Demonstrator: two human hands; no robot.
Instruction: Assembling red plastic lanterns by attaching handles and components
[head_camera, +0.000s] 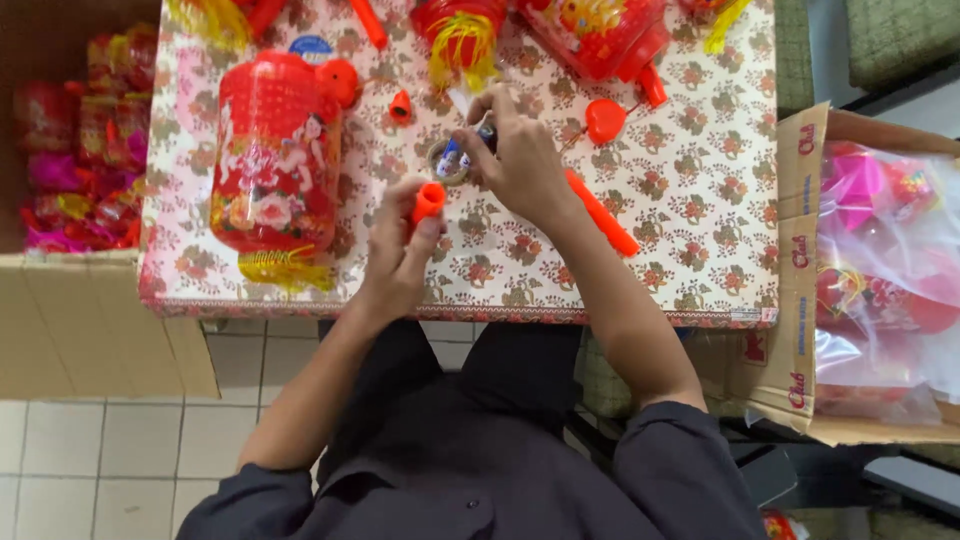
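Nearest the camera, the person's dark-sleeved arms reach forward over the near edge of the counter (690, 200), which is covered in a pink-and-cream floral cloth. The left hand (400, 255) is curled closed, thumb and fingers pinching a small orange plastic cap-shaped piece (428, 200) and holding it upright just above the cloth, raised toward the other hand as if to keep it ready at working height. Just beyond it, the right hand (520, 160) is bent over with fingertips pressed together on a small blue-and-white object (455, 158), too small to tell what it is, beside a small round roll of tape (443, 165) lying flat on the cloth.

Under the right forearm lies a long orange plastic stick (605, 218), set diagonally and close at hand. To the left, a large red cylindrical lantern with a printed picture and yellow tassel fringe (272, 160) lies on its side, clear of the hands. Farther off sit a small orange cone-shaped piece (400, 107) and a red heart-shaped piece (604, 120), with more red lanterns (590, 35) along the far edge. An open cardboard box holding plastic-bagged pink and red items (880, 270) stands at the right.
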